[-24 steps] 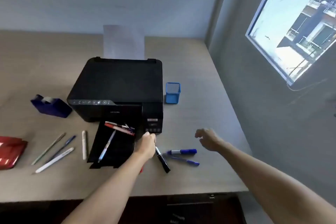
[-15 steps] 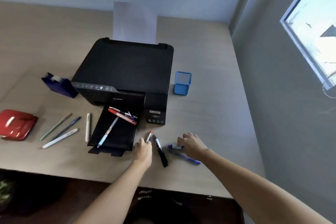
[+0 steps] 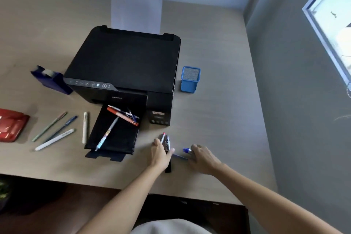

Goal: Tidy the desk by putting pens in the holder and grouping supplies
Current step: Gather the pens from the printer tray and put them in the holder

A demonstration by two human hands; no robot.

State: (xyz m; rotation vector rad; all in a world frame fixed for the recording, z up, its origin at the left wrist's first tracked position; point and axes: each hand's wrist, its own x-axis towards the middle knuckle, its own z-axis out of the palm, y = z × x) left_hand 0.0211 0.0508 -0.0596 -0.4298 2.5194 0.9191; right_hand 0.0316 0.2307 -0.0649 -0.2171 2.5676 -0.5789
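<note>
My left hand (image 3: 160, 155) rests on the desk in front of the printer, closed around a red-tipped pen (image 3: 162, 136) and a black marker (image 3: 167, 142); both tips stick out above the fingers. My right hand (image 3: 201, 156) lies just to the right, its fingers curled over a blue marker (image 3: 187, 150), of which only the end shows. A thin blue pen (image 3: 179, 156) lies between the two hands. The blue mesh pen holder (image 3: 190, 80) stands upright to the right of the printer, far behind both hands.
The black printer (image 3: 123, 62) has its output tray (image 3: 121, 148) pulled out, with several pens (image 3: 123, 116) lying in it. Several more pens (image 3: 57, 133) lie to the left of the tray, with a blue tape dispenser (image 3: 51, 80) and a red object (image 3: 11, 127) further left. A grey wall borders the desk on the right.
My left hand has shifted right from the tray and closed over the black marker beside the red pen. My right hand has dropped onto the blue marker. The camera has tilted down.
</note>
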